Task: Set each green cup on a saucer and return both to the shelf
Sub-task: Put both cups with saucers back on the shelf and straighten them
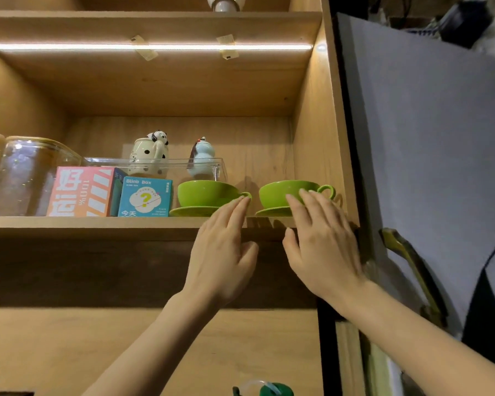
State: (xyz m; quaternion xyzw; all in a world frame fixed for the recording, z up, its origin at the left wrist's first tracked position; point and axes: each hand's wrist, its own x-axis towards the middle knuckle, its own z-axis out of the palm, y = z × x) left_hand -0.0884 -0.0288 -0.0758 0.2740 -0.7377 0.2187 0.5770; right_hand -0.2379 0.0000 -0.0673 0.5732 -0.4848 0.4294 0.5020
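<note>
Two green cups stand on green saucers on the wooden shelf, side by side at its right end. The left cup rests on its saucer; the right cup rests on its saucer, handle pointing right. My left hand is raised in front of the shelf edge, fingers spread, fingertips by the left cup's handle. My right hand is also spread, its fingertips over the front of the right cup. Neither hand grips anything.
On the same shelf stand a blue "Blind Box" carton, a pink box, a glass jar, and behind them a clear tray with a panda mug and a pale blue figurine. The cabinet's side wall is just right of the cups.
</note>
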